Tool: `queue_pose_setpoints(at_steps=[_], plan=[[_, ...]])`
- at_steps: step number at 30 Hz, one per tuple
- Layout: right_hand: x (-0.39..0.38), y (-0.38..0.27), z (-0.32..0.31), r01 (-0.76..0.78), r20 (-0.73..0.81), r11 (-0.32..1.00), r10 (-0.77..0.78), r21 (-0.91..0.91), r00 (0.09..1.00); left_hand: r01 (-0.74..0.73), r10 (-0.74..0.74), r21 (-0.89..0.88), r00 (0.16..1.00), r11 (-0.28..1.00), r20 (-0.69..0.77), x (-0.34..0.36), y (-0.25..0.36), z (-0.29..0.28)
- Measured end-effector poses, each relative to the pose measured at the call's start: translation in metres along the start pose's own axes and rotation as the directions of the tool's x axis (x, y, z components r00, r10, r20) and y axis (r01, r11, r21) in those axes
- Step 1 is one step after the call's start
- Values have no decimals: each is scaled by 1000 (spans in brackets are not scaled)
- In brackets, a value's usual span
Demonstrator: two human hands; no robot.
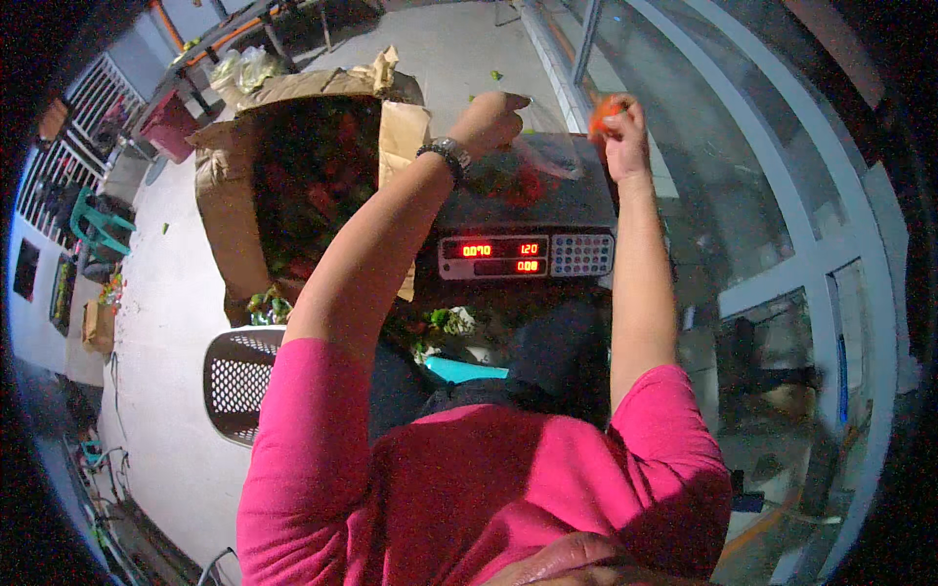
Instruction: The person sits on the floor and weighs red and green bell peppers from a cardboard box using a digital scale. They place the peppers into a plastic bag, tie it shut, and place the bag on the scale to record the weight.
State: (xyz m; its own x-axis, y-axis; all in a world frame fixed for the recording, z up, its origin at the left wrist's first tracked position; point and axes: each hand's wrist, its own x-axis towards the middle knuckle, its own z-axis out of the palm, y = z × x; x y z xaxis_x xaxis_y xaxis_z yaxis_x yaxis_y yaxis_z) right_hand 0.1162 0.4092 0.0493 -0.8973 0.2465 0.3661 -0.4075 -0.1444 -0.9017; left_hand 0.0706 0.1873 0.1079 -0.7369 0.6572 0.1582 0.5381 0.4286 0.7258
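Note:
Up on the right, my right hand [627, 146] is raised, its fingers closed round a red-orange vegetable [606, 115] that is slightly blurred; its kind is not clear. My left hand [489, 122], with a dark bracelet at the wrist, reaches over the far left corner of a digital scale [528, 256]. Its fingers are curled, and whatever they may pinch is hidden. Just below those fingers, a clear plastic bag [547, 161] with red pieces in it lies on the scale's grey pan. Red digits glow on the display.
A large open cardboard box [227, 186] of dark red and green produce stands left of the scale. Nearer sits a white perforated basket [239, 386]. Glass panels with grey frames [752, 127] run along the right. A turquoise object [464, 369] lies by my lap.

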Motion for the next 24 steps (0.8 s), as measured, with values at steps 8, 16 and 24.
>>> queue_pose_setpoints(at_steps=[8, 16, 24], plan=[[5, 21, 44, -82, 391, 830, 344, -551, 853, -154, 158, 156, 987, 976, -10, 7, -8, 21], [24, 12, 70, 10, 430, 614, 541, -789, 723, -138, 159, 302, 986, 943, -46, 1, -29, 11], [7, 7, 92, 19, 423, 575, 579, -818, 697, -69, 80, 362, 997, 930, -15, -2, -23, 12]])
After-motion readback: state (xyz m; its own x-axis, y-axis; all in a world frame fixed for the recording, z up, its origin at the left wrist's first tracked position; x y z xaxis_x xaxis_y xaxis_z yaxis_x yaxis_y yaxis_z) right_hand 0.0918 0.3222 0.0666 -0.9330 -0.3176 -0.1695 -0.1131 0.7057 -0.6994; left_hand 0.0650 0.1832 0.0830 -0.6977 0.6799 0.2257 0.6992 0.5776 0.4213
